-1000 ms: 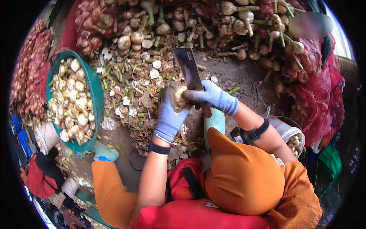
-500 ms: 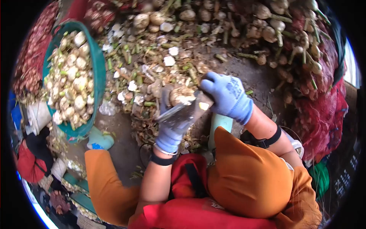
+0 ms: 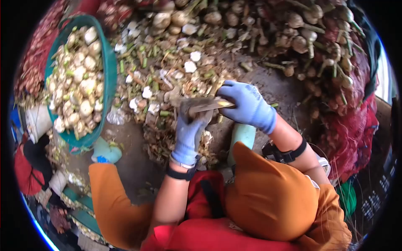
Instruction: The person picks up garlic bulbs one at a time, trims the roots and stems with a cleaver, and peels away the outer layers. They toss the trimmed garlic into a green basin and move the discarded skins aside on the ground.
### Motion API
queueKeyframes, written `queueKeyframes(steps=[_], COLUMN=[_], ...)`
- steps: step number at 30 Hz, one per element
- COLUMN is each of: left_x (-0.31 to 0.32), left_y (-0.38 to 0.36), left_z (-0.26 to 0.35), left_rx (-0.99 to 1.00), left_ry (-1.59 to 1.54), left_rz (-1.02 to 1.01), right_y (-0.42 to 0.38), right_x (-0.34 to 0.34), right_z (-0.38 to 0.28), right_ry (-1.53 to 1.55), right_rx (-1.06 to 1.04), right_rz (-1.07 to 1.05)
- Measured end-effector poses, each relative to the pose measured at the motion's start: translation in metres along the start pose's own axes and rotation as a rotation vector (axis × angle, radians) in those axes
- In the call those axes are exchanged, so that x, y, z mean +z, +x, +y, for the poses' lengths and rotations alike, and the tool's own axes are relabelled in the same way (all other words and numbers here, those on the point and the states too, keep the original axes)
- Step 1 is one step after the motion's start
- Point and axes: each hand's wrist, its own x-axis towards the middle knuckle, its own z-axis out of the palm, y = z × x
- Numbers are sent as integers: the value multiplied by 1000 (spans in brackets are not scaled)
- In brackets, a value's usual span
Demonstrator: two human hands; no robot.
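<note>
My left hand (image 3: 186, 134), in a blue-grey knit glove with a dirty palm, is closed around a garlic bulb that is mostly hidden behind the blade and blurred. My right hand (image 3: 247, 104), gloved the same way, grips a knife (image 3: 205, 106). Its broad blade points left and lies across the top of my left hand, with a pale yellowish patch near the grip. Below both hands, garlic skins and cut stem pieces (image 3: 159, 134) cover the floor.
A green tub (image 3: 109, 75) full of trimmed garlic bulbs (image 3: 79, 83) stands at the left. Untrimmed garlic with stems (image 3: 310, 37) is heaped at the back right, beside red mesh sacks (image 3: 351, 134). A teal boot (image 3: 106, 151) is near the tub; another person's red clothing (image 3: 27, 171) shows far left.
The knife blade has turned from slanting down-left to nearly level and now covers most of the bulb. My left hand has tilted more upright; the right stays close to its place.
</note>
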Motion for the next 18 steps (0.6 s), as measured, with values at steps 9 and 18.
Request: queueKeyframes(steps=[9,18], left_x=[-34,-12], left_y=[-1,39], left_z=[138,-25], left_rx=[300,-2], left_ry=[-559,170], left_rz=[-473,-123], right_y=[0,-2], right_x=[-58,-24], right_z=[127,33], right_ry=[-602,-238], right_rx=[338,165], right_rz=[282,78])
